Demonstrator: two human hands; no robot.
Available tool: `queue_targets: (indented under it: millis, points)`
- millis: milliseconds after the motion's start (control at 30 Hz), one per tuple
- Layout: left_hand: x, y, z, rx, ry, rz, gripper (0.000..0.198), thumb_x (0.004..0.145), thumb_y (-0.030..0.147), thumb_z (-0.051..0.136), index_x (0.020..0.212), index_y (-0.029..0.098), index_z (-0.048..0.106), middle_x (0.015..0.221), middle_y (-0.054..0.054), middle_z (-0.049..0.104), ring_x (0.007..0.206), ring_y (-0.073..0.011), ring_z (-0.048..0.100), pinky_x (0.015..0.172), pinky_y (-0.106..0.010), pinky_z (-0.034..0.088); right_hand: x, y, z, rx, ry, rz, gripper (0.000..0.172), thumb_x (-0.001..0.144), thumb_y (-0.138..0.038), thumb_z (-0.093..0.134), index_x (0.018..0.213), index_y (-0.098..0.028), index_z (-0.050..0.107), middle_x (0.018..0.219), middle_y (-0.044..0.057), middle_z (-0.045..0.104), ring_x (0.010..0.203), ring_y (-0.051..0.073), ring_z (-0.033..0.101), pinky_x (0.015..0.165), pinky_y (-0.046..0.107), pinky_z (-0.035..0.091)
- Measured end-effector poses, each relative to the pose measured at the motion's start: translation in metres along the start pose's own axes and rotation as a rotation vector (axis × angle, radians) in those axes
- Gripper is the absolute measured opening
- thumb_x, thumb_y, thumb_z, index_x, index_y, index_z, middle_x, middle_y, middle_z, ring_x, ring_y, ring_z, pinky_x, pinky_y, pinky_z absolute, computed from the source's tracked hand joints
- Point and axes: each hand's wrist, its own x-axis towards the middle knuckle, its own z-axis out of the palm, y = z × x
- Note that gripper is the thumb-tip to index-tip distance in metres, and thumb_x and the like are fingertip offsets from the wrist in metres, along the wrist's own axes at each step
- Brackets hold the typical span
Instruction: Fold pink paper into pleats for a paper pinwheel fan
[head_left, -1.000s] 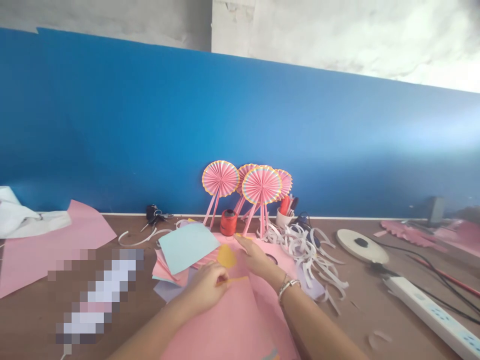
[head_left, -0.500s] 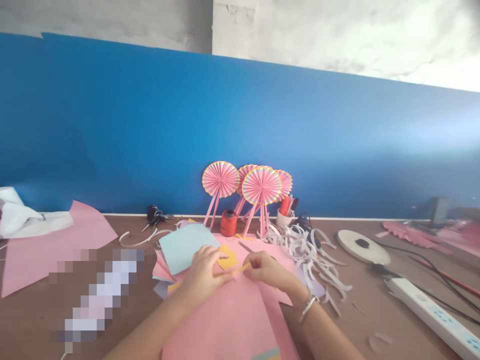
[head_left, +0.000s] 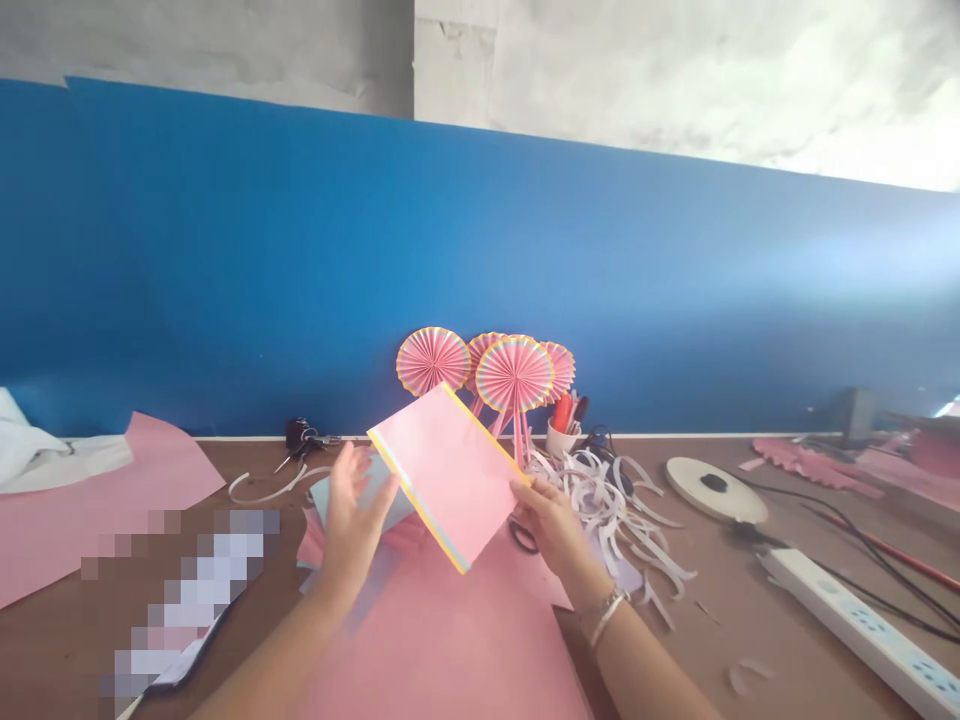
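A pink sheet of paper, edged with yellow and pale blue stripes, is held up in front of me. My right hand pinches it by its right corner. To the left of the sheet, my left hand has its fingers apart and holds nothing. Below lies a larger pink sheet on the table. A light blue sheet is partly hidden behind my left hand. Beside my right fingers shows a dark scissors handle, the rest of it covered.
Several pleated pink paper fans stand against the blue partition. Curled white paper strips heap up at right, near a cup of pens. A power strip, a round cream pad and keys also lie about.
The striped pink sheet has come up into view in my right hand. My left hand has moved left and opened. The small yellow piece between the hands is out of sight.
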Motion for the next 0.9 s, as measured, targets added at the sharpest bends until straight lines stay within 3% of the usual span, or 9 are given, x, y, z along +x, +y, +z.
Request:
queue_targets:
  millis: [100,167,233,333,433,533,700,833,900]
  points:
    - [-0.008,-0.005,0.007,-0.174,-0.214,-0.311,0.059,0.073,0.043,0.069,0.124,0.019,0.050,0.116,-0.013,0.063,0.110,-0.0286,0.057,0.092,-0.040,0.044,-0.005,-0.001,0.009,0.030,0.019,-0.013,0.030,0.069,-0.044,0.069,0.070,-0.019,0.052,0.054,-0.005,0.048,0.045,0.007,0.037,0.043,0.021,0.024]
    - [-0.011,-0.008,0.008,-0.203,-0.260,-0.432,0.050,0.069,0.044,0.072,0.107,0.014,0.061,0.098,-0.012,0.070,0.097,-0.0287,0.064,0.084,-0.039,0.048,-0.007,-0.004,0.011,-0.076,-0.019,-0.010,0.031,0.072,-0.047,0.065,0.069,-0.018,0.054,0.055,-0.003,0.053,0.044,0.008,0.040,0.043,0.021,0.025]
    - [-0.010,-0.012,0.006,-0.201,-0.213,-0.476,0.046,0.062,0.044,0.075,0.094,0.012,0.066,0.086,-0.010,0.072,0.085,-0.0277,0.066,0.074,-0.036,0.050,-0.005,-0.007,0.007,-0.277,0.001,-0.027,0.033,0.078,-0.050,0.055,0.070,-0.017,0.057,0.061,0.001,0.059,0.048,0.011,0.047,0.045,0.022,0.029]
    - [-0.002,-0.014,0.000,-0.170,-0.098,-0.464,0.041,0.058,0.039,0.077,0.088,0.013,0.068,0.080,-0.007,0.071,0.078,-0.0254,0.066,0.066,-0.033,0.050,-0.002,-0.012,-0.005,-0.849,0.120,-0.066,0.029,0.084,-0.036,0.042,0.078,-0.017,0.063,0.073,0.005,0.065,0.063,0.015,0.057,0.053,0.024,0.034]
    - [0.006,-0.013,-0.003,-0.158,-0.058,-0.460,0.037,0.057,0.034,0.076,0.087,0.014,0.068,0.079,-0.006,0.071,0.076,-0.0247,0.066,0.063,-0.031,0.049,-0.001,-0.012,-0.016,-1.282,0.111,-0.029,0.014,0.073,-0.021,0.053,0.078,-0.016,0.065,0.074,0.005,0.064,0.072,0.018,0.057,0.058,0.024,0.031]
    - [0.010,-0.013,-0.005,-0.182,-0.074,-0.455,0.039,0.056,0.034,0.076,0.088,0.013,0.068,0.083,-0.008,0.072,0.080,-0.0255,0.066,0.066,-0.032,0.049,-0.006,-0.011,-0.016,-1.375,0.039,-0.025,0.009,0.067,-0.016,0.057,0.072,-0.017,0.065,0.076,0.006,0.063,0.073,0.017,0.055,0.057,0.025,0.027]
    - [0.018,-0.013,-0.009,-0.207,-0.085,-0.426,0.042,0.055,0.032,0.077,0.091,0.012,0.069,0.093,-0.010,0.072,0.090,-0.0270,0.065,0.074,-0.034,0.049,-0.013,-0.013,-0.007,-1.483,-0.043,-0.038,0.011,0.074,-0.019,0.053,0.073,-0.018,0.064,0.076,0.005,0.063,0.070,0.016,0.054,0.053,0.025,0.024]
    - [0.025,-0.012,-0.014,-0.205,-0.069,-0.410,0.044,0.053,0.029,0.078,0.093,0.014,0.069,0.094,-0.008,0.073,0.088,-0.0263,0.065,0.074,-0.033,0.048,-0.012,-0.012,-0.005,-1.484,-0.004,-0.103,0.013,0.072,-0.016,0.053,0.073,-0.019,0.066,0.079,0.008,0.064,0.074,0.019,0.056,0.055,0.026,0.026]
    - [0.027,-0.011,-0.017,-0.224,-0.089,-0.396,0.043,0.053,0.029,0.078,0.092,0.013,0.069,0.090,-0.007,0.073,0.085,-0.0253,0.066,0.072,-0.032,0.048,-0.010,-0.011,-0.005,-1.342,0.020,-0.108,0.015,0.069,-0.015,0.055,0.075,-0.019,0.067,0.078,0.008,0.065,0.072,0.020,0.056,0.055,0.027,0.028]
